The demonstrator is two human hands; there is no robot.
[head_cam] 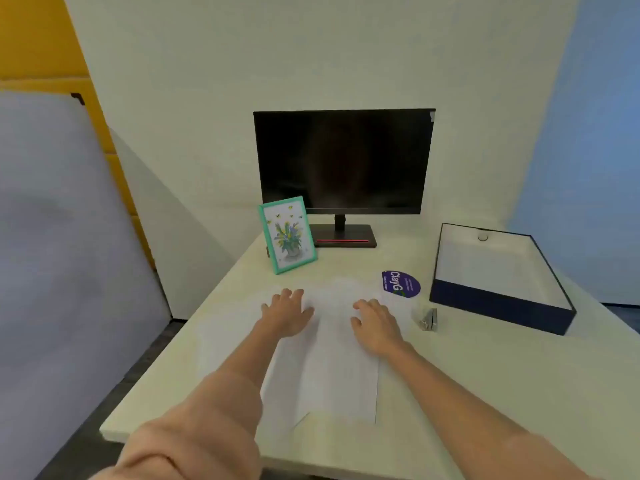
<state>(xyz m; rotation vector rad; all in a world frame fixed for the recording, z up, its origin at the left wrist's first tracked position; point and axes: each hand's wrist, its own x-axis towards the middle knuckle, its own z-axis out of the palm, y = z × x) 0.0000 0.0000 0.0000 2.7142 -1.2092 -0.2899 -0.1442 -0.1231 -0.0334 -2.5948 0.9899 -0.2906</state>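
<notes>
Both hands lie palm down on the white paper sheets (332,382), spread across the middle of the pale desk (485,375).

Left hand (289,315): fingers straight and fanned, pressing flat on the far left part of the paper. Nothing gripped.

Right hand (375,327): fingers a little bent at the knuckles, tips down on the sheet, thumb out to the side. Nothing gripped either. The two hands are near each other but apart, a strip of bare paper between them.

The sheets run from just beyond the fingertips back toward the person, under both wrists. How many sheets overlap is hard to tell; a loose corner shows at the near edge.

Beyond the left hand: a green-framed flower picture (287,235), propped upright.
Beyond both hands: a dark monitor (343,161) on its stand.
Just beyond the right hand, slightly outward: a round purple label (401,284) reading "ClayG".
Beside the right hand, outward: a small metal stapler (429,319).
Well out past the stapler: an open dark blue box (498,313), white inside.
</notes>
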